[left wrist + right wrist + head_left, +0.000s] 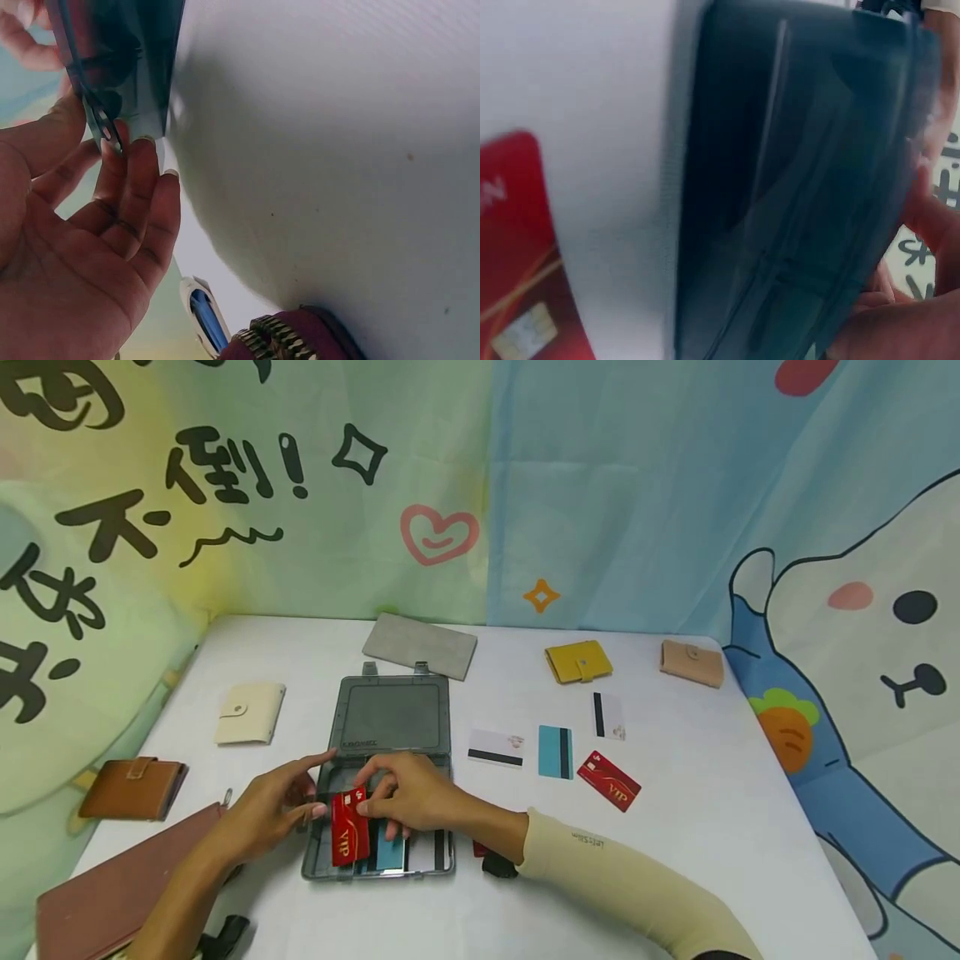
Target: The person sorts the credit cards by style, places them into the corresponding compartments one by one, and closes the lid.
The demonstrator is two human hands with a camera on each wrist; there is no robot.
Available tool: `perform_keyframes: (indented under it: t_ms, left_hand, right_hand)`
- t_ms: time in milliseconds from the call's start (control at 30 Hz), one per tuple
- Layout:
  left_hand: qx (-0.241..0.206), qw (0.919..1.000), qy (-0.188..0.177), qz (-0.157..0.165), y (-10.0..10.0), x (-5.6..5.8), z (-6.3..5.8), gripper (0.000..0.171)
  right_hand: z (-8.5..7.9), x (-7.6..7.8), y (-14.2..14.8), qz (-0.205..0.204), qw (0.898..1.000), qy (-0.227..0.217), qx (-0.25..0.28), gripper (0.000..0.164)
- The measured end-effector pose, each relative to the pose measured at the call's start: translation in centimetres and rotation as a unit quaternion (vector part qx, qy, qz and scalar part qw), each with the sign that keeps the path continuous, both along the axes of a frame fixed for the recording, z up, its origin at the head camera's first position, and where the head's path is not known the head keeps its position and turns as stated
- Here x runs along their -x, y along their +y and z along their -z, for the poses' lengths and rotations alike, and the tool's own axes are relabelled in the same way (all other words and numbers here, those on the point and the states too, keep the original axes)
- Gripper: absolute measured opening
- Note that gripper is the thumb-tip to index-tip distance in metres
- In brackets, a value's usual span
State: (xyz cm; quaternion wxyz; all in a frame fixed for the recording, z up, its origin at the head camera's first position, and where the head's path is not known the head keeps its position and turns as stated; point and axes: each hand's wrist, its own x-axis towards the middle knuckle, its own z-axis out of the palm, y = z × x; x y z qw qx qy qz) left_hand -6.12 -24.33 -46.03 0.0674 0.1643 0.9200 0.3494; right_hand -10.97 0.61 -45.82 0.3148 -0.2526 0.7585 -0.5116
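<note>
A smoky transparent plastic box (318,866) lies on the white table with its lid (390,717) folded back. My left hand (258,810) is at the box's left side. In the left wrist view, the left thumb and fingers (116,217) grip the box's edge. Over the compartments, my right hand (420,792) pinches a red VIP card (347,835) by its upper right part. Beneath that card, a blue card (390,853) and others with dark stripes lie in the box. In the right wrist view the box wall (795,187) covers most of the right fingers.
Right of the box lie a white card (495,745), a blue card (550,752), another white card (613,718) and a red VIP card (609,781). Around them are yellow (579,661), beige (692,662), cream (250,713), brown (133,788) and grey (420,643) wallets, plus a long brown pouch (123,889).
</note>
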Motion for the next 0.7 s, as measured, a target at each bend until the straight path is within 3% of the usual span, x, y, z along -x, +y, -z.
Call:
perform_keyframes:
  t_ms: [167,400,567,700]
  left_hand:
    - [-0.001,1.0000,-0.004,0.000,0.0,0.1,0.0,0.073]
    - [-0.002,1.0000,0.000,-0.003,0.1,0.0,0.1,0.073]
    - [0.000,1.0000,0.004,-0.006,0.1,-0.1,0.1,0.074]
    - [0.005,0.9999,0.003,-0.010,0.1,-0.2,0.0,0.075]
  right_hand:
    - [0.0,-0.1,0.0,-0.027,0.999,0.024,-0.012,0.029]
    - [0.1,1.6,2.8,-0.050,0.997,0.044,0.040,0.032]
    - [0.2,3.2,5.7,-0.026,0.997,0.052,0.048,0.035]
    - [0.5,4.4,8.2,0.009,0.997,0.077,0.018,0.036]
